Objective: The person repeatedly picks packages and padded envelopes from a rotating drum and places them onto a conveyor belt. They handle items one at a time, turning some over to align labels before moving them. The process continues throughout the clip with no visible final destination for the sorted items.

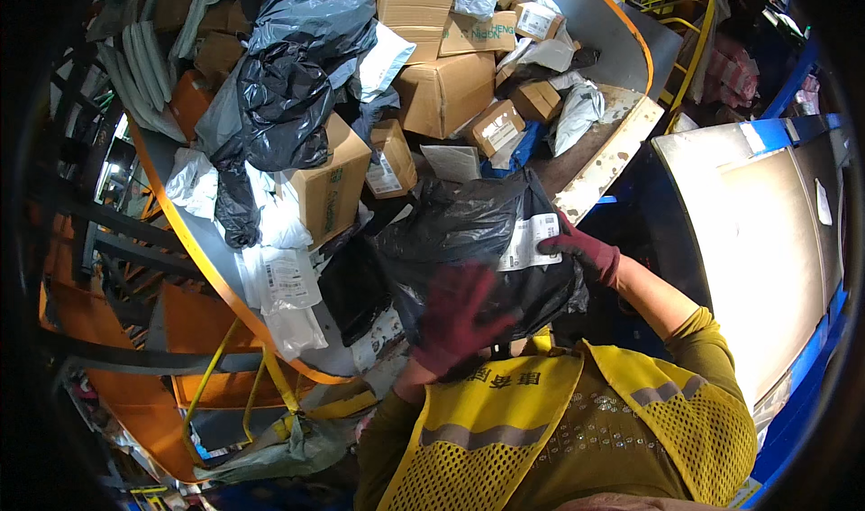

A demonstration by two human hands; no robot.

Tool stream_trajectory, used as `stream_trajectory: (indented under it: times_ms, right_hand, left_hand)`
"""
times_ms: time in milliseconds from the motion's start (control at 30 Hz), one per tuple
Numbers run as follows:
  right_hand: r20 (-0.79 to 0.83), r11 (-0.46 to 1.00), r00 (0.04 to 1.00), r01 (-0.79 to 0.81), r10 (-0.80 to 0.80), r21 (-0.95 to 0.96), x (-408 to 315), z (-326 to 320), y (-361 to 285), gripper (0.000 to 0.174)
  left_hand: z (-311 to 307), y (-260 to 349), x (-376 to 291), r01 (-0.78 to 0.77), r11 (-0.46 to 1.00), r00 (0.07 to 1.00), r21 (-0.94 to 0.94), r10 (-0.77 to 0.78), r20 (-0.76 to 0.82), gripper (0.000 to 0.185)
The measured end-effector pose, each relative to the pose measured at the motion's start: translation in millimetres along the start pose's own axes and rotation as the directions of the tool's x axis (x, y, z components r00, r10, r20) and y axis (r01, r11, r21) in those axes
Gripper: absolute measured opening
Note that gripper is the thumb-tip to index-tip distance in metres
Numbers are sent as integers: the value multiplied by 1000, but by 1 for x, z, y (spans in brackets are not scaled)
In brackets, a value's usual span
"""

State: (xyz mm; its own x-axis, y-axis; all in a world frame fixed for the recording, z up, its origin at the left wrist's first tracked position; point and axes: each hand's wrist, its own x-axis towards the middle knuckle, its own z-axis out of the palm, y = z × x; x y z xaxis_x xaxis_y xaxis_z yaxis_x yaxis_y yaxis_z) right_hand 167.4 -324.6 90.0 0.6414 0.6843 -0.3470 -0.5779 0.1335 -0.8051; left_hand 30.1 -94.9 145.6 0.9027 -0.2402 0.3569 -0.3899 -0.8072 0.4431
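Note:
A large black plastic-wrapped parcel (pixel 453 220) with a white shipping label (pixel 530 242) lies right in front of my body. My right hand (pixel 584 249), in a dark red glove, grips its right side, the thumb lying on the label's edge. Over the near part of the parcel is my left hand (pixel 463 318), gloved the same way and blurred, its fingers spread. Whether its palm touches the plastic cannot be told. The parcel's underside is hidden. Just beyond it are a small cardboard box (pixel 390 159) and a flat grey-white mailer (pixel 451 163).
A chute with orange-edged side walls (pixel 196 240) holds piled cartons (pixel 446 92), black bags (pixel 284 105) and white poly mailers (pixel 287 281). Its worn metal lip (pixel 608 159) runs at the right. A bright, blue-edged metal surface (pixel 750 240) stands farther right; yellow tubing (pixel 216 376) is at lower left.

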Motion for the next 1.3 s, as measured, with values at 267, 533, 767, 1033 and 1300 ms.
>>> stream_trajectory:
  times_ms: [267,533,767,1033,1300]
  right_hand:
    - [-167,957,968,219,-188,191,-15,25,12,78]
    - [-426,861,869,402,-251,312,-95,7,0,88]
    - [-838,756,478,642,-264,128,-205,-77,4,57]
    - [-679,673,-455,207,-576,-710,-286,-220,52,57]
    - [-495,771,-802,70,-335,-634,-345,-272,-10,58]
  left_hand:
    - [-4,-84,86,26,941,991,336,-69,118,82]
    - [24,-109,103,88,711,864,-697,-403,-302,37]
    - [51,-76,118,41,931,911,362,113,-396,42]
    - [57,-25,104,160,876,955,-456,-254,-153,43]
    - [127,4,81,250,289,884,-924,-457,96,44]
